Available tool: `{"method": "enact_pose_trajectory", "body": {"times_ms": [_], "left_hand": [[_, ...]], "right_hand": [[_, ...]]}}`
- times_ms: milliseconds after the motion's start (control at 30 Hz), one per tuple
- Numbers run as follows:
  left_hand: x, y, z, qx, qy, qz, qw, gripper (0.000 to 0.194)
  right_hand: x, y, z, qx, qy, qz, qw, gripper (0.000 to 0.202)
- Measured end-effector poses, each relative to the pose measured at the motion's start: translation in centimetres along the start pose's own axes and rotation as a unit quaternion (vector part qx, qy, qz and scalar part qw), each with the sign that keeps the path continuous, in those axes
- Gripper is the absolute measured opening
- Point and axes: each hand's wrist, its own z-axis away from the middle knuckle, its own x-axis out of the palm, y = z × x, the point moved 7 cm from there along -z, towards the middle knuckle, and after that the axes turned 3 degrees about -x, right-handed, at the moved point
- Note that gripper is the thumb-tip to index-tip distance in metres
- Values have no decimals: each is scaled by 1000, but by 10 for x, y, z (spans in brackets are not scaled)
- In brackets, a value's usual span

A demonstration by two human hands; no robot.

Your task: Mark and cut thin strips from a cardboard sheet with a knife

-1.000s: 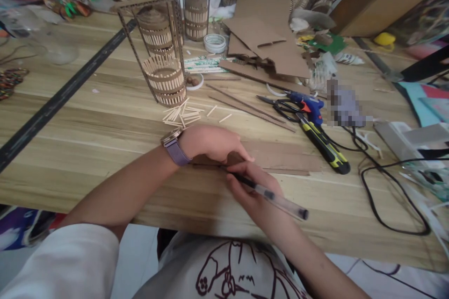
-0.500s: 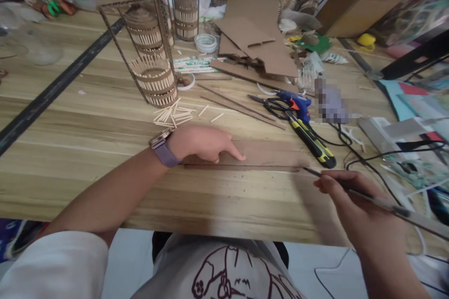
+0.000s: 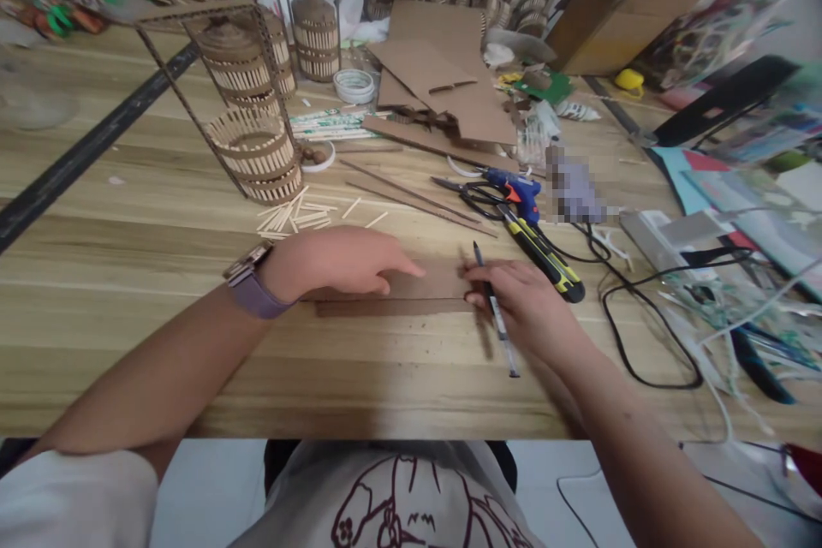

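A brown cardboard strip (image 3: 438, 281) lies lengthwise on the wooden table in front of me. My left hand (image 3: 337, 261) rests palm down over its left part, index finger stretched out to the right. A narrower brown strip (image 3: 385, 308) shows along the near edge. At the right end of the cardboard, my right hand (image 3: 527, 295) has its fingertips on or right beside it. A dark pen with a clear barrel (image 3: 497, 317) is held in that hand, slanting across the fingers. Just beyond the right hand lies a yellow-and-black utility knife (image 3: 543, 255).
Short wooden sticks (image 3: 292, 218) are scattered beyond my left hand. A blue glue gun (image 3: 517, 188) and black scissors (image 3: 479, 195) lie behind the knife. A slatted lantern-like frame (image 3: 250, 154) stands at the left. Cardboard sheets (image 3: 443, 43) lie at the back; a black cable (image 3: 610, 342) loops at the right.
My right hand has come left from beyond the strip to its right end, and the pen has turned from nearly level to steeply slanted. My left hand stays on the cardboard.
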Motion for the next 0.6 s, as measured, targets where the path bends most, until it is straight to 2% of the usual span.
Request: {"method": "enact_pose_trajectory", "body": {"times_ms": [133,300,500,600], "left_hand": [[-12,-8,5,-13,57,9,998,50],[-14,-13,6,-29,81,0,996,45],[-14,-16,6,-53,79,-7,995,43],[-14,-20,7,-63,91,-9,994,41]], "right_hand": [[0,6,-18,-8,5,10,1000,18],[3,16,-40,-6,0,58,998,21],[-1,27,-52,89,31,121,988,32],[-1,29,-51,115,62,108,986,35]]}}
